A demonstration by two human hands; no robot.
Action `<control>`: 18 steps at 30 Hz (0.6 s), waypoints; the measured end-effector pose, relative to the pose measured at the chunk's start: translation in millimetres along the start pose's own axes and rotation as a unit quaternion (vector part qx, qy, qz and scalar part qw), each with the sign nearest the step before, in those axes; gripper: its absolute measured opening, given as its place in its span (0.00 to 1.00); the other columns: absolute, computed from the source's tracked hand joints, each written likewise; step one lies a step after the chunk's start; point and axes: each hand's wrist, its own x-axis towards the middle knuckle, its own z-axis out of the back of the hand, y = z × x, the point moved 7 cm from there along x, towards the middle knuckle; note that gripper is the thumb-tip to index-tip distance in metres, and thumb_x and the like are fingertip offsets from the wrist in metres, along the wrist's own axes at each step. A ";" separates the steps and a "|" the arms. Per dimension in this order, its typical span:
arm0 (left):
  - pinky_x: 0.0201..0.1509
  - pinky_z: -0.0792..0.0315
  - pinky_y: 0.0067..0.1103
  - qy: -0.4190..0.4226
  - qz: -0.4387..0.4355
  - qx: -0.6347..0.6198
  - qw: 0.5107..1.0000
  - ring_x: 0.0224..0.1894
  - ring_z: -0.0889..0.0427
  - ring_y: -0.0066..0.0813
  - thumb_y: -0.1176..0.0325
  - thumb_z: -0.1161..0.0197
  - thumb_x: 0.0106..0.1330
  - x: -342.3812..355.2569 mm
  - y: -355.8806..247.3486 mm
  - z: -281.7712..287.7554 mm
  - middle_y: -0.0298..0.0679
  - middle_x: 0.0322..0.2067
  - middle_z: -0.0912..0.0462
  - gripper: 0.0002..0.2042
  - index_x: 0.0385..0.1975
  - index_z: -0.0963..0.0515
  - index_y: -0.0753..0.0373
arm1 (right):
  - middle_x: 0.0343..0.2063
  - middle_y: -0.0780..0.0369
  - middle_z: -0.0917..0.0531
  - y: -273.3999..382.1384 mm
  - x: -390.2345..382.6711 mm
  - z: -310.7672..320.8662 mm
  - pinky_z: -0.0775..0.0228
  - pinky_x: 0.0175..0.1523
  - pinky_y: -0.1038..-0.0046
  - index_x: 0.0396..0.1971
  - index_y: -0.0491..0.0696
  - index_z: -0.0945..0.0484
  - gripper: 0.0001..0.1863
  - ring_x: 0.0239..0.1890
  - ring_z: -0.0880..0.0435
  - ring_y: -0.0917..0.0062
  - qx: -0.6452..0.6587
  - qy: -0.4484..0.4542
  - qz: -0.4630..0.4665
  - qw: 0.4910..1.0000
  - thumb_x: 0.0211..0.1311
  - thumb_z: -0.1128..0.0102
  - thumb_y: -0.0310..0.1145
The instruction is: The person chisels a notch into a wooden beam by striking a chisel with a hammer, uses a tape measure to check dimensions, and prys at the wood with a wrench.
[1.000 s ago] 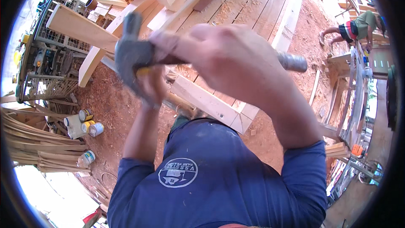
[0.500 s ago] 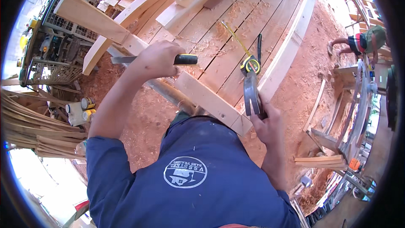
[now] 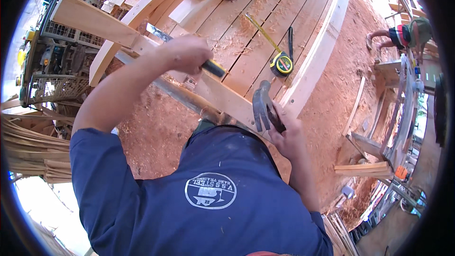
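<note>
My left hand [image 3: 188, 56] is closed around a chisel [image 3: 214, 68] with a black and yellow handle. Its bright blade sticks out past the far-left side of the fist, above the timber crosspiece [image 3: 214, 91] in front of me. A claw hammer [image 3: 261, 108] is in my right hand [image 3: 288, 135], gripped close to its head, at the right end of that crosspiece. Just beyond the hammer, a yellow and black tape measure [image 3: 281, 64] lies on the planks with its blade pulled out. Beside it rests a thin black tool [image 3: 290, 42], its kind unclear.
Planks [image 3: 265, 28] strewn with shavings stretch away, bordered by a long pale beam [image 3: 317, 59]. Heavy timbers [image 3: 204, 0] lie at the far left. A metal pipe [image 3: 182, 97] runs below the crosspiece. A wire-mesh rack [image 3: 57, 87] stands left; another person [image 3: 412, 38] bends over at far right.
The chisel has swung in my left hand, its blade going from pointing left to pointing away and left. My right hand has brought the hammer slightly left and nearer to me.
</note>
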 end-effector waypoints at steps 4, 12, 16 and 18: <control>0.46 0.21 0.41 -0.164 0.110 -0.088 0.976 0.39 0.14 0.52 0.69 0.30 0.54 -14.8 55.6 41.8 0.50 0.33 0.14 0.08 0.32 0.16 0.62 | 0.39 0.49 0.14 1.4 2.6 -1.8 0.21 0.43 0.66 0.66 0.46 0.26 0.33 0.38 0.11 0.60 0.001 0.004 -0.029 1.000 0.57 0.34 0.20; 0.58 0.25 0.37 -0.375 -0.032 -0.233 0.897 0.54 0.18 0.45 0.54 0.17 0.49 -57.4 -4.5 86.2 0.48 0.50 0.19 0.35 0.54 0.27 0.63 | 0.37 0.53 0.15 -11.4 -1.4 -0.9 0.22 0.42 0.70 0.65 0.45 0.26 0.34 0.34 0.13 0.71 0.038 -0.041 -0.075 0.996 0.55 0.37 0.17; 0.48 0.22 0.31 -0.416 0.119 -0.290 0.854 0.44 0.18 0.31 0.41 0.22 0.55 -101.8 4.0 52.7 0.39 0.38 0.23 0.38 0.52 0.33 0.61 | 0.36 0.53 0.15 -6.4 -1.4 -1.4 0.22 0.42 0.70 0.65 0.44 0.26 0.34 0.33 0.13 0.70 0.033 -0.039 -0.052 0.997 0.55 0.37 0.17; 0.41 0.24 0.23 -0.352 0.081 -0.584 0.727 0.36 0.20 0.23 0.39 0.25 0.59 -113.2 4.9 19.4 0.34 0.34 0.26 0.33 0.44 0.30 0.61 | 0.36 0.53 0.15 -8.5 -3.4 -2.8 0.22 0.41 0.69 0.65 0.44 0.26 0.33 0.33 0.13 0.68 0.016 -0.038 -0.046 0.998 0.56 0.37 0.18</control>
